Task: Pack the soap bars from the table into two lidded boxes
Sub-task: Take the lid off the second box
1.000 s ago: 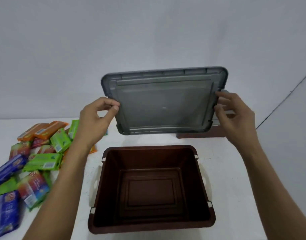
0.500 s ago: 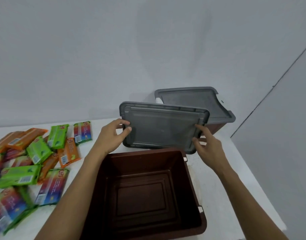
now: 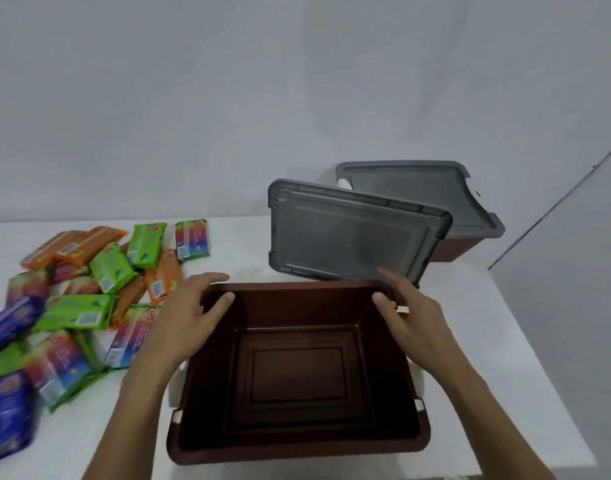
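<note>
An open, empty brown box [image 3: 297, 441] stands on the white table in front of me. My left hand [image 3: 182, 317] grips its far left corner, thumb inside the wall and fingers outside. At the far right corner my right hand [image 3: 414, 320] grips the rim the same way. The box's grey lid [image 3: 349, 237] lies behind it, free of both hands, tilted against a second brown box [image 3: 456, 249] that has its own grey lid [image 3: 418, 192] on. Several wrapped soap bars [image 3: 75, 306], green, orange, blue and multicoloured, lie in a loose pile at the left.
The white table [image 3: 504, 341] ends close to the right of the boxes and just in front of the open box. A plain grey wall runs along its far side. White handles [image 3: 174, 386] stick out from the open box's sides.
Both hands set the grey lid down against the second box, let it go, and came back to the open box's far corners. The view has swung left and down.
</note>
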